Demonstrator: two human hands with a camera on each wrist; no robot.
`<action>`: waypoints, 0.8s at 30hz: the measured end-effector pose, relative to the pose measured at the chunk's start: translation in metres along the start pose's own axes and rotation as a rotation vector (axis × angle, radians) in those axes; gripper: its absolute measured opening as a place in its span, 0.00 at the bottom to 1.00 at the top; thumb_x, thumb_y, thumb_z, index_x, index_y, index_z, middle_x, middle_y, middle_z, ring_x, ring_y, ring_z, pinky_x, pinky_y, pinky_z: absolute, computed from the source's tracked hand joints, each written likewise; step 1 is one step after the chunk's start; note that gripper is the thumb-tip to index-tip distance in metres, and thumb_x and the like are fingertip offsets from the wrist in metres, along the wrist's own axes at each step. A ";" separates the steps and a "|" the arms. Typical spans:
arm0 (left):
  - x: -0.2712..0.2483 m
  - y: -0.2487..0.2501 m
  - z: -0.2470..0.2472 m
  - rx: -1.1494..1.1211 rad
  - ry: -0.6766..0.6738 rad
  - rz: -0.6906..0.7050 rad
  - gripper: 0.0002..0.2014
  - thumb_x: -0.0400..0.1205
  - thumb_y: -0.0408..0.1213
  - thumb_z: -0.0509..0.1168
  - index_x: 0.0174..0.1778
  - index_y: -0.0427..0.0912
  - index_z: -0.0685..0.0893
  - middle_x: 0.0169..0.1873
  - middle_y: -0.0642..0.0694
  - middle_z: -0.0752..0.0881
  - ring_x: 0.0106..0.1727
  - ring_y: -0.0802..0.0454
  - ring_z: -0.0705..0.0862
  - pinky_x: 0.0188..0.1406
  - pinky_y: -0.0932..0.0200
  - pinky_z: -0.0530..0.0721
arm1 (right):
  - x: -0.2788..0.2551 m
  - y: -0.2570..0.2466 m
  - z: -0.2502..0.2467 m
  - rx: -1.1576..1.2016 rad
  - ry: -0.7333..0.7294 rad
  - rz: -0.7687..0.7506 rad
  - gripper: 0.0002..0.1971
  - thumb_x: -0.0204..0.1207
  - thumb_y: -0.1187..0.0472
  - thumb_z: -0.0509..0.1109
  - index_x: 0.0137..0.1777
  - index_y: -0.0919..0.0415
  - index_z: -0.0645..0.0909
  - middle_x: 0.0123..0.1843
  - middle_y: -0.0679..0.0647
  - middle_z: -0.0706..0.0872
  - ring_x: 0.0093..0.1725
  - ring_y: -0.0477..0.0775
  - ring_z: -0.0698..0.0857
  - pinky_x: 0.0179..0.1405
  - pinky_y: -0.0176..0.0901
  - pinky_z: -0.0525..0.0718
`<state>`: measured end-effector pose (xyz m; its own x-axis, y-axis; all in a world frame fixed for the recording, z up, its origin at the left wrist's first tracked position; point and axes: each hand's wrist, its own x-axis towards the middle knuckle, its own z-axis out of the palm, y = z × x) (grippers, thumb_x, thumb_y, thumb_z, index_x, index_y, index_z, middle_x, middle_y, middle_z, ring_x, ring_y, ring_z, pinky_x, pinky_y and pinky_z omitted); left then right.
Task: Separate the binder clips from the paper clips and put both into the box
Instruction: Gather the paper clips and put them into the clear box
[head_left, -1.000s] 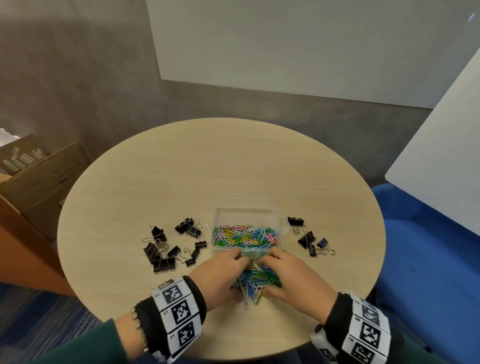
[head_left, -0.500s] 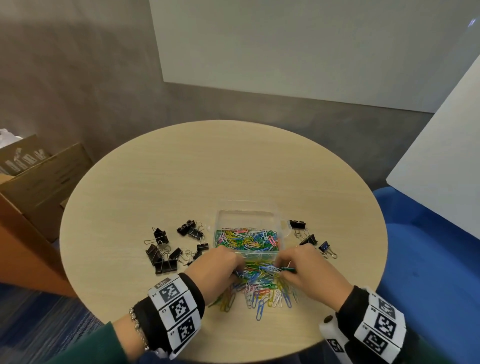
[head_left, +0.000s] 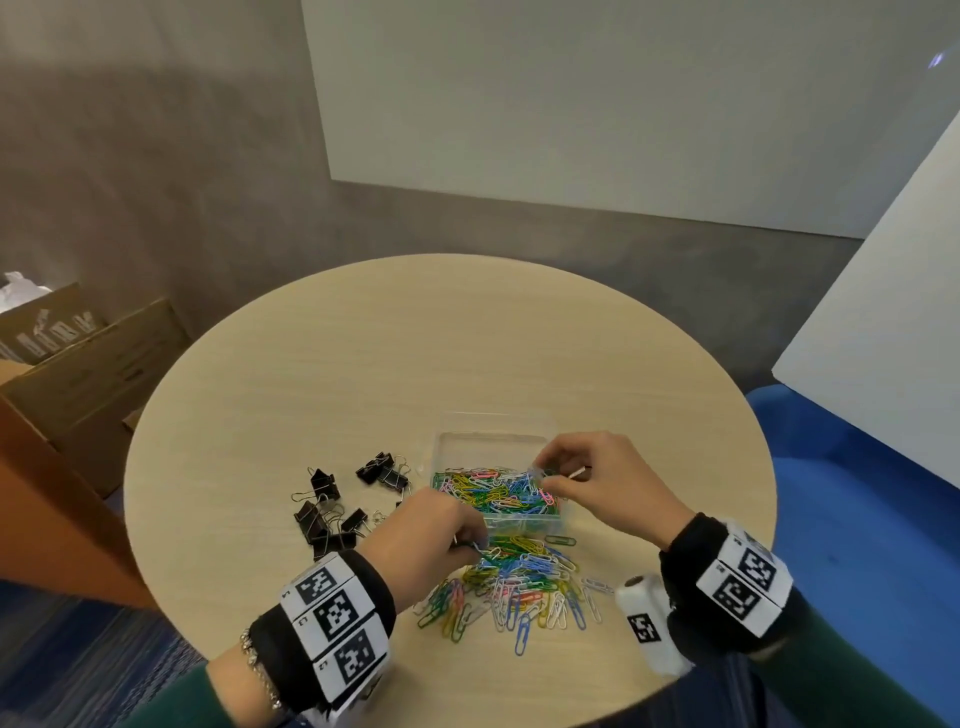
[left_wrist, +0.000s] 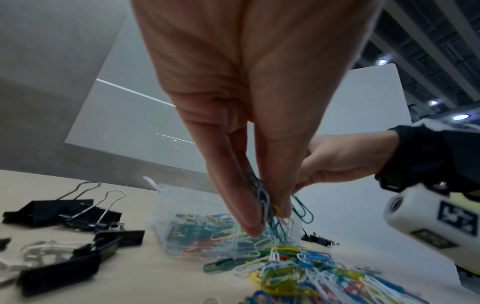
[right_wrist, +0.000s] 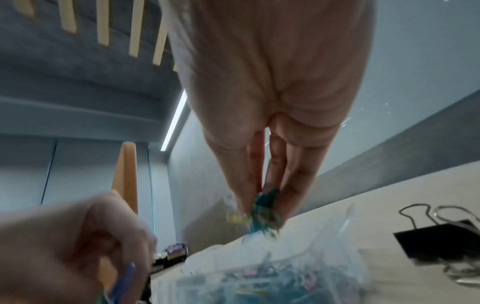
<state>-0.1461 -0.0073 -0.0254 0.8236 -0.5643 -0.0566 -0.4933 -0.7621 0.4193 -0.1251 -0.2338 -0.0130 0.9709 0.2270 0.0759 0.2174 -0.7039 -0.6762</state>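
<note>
Paper clips (left_wrist: 270, 207), a small bunch of blue, green and yellow ones, sit pinched between the thumb and fingertips of the left hand (head_left: 421, 535), which reaches down over the near pile; the left wrist view shows the fingers (left_wrist: 233, 197) closed together around the bunch just above the table. The right hand (head_left: 597, 483) is over the far right corner of the box (head_left: 493, 441), its fingers curled and pinching another few clips (right_wrist: 266, 207); that view is blurred, so only green, blue and yellow colours can be made out. Beneath both hands, the clear plastic box stands on the round wooden table (head_left: 363, 374), already holding a layer of coloured paper clips (head_left: 493, 491). Just in front of the box, on the near side, a loose pile of paper clips (head_left: 519, 587) is spread on the tabletop. Left of the box lies a group of black binder clips (head_left: 332, 514) with wire handles, near it but not touching. Another black binder clip (right_wrist: 439, 242) lies on the table to the right of the box. Both wrists carry black bands with square black-and-white markers (head_left: 332, 618). Cardboard boxes (head_left: 78, 374) stand on the floor to the left of the table, and a blue seat (head_left: 857, 519) is to the right.
</note>
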 end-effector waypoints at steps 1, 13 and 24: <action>0.000 0.001 -0.001 -0.002 0.003 0.006 0.07 0.80 0.39 0.68 0.52 0.48 0.89 0.44 0.50 0.90 0.43 0.57 0.85 0.43 0.68 0.78 | 0.002 0.001 0.003 -0.059 -0.036 -0.002 0.04 0.74 0.60 0.75 0.47 0.53 0.88 0.43 0.48 0.90 0.42 0.41 0.87 0.42 0.27 0.82; 0.038 -0.006 -0.039 -0.024 0.182 -0.042 0.08 0.80 0.39 0.69 0.53 0.46 0.88 0.47 0.49 0.90 0.45 0.55 0.86 0.49 0.65 0.82 | -0.001 0.003 0.009 -0.190 -0.048 -0.040 0.10 0.80 0.65 0.67 0.55 0.56 0.88 0.52 0.50 0.90 0.49 0.42 0.85 0.56 0.37 0.83; 0.048 -0.007 -0.007 0.298 -0.170 0.061 0.18 0.83 0.29 0.60 0.66 0.50 0.81 0.65 0.51 0.81 0.65 0.48 0.79 0.63 0.49 0.79 | -0.008 0.003 0.017 -0.435 -0.294 -0.114 0.23 0.78 0.72 0.55 0.63 0.53 0.84 0.66 0.48 0.85 0.65 0.51 0.81 0.71 0.51 0.73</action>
<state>-0.1012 -0.0265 -0.0252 0.7439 -0.6377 -0.2000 -0.6211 -0.7701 0.1455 -0.1341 -0.2262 -0.0285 0.8834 0.4532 -0.1191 0.4019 -0.8635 -0.3047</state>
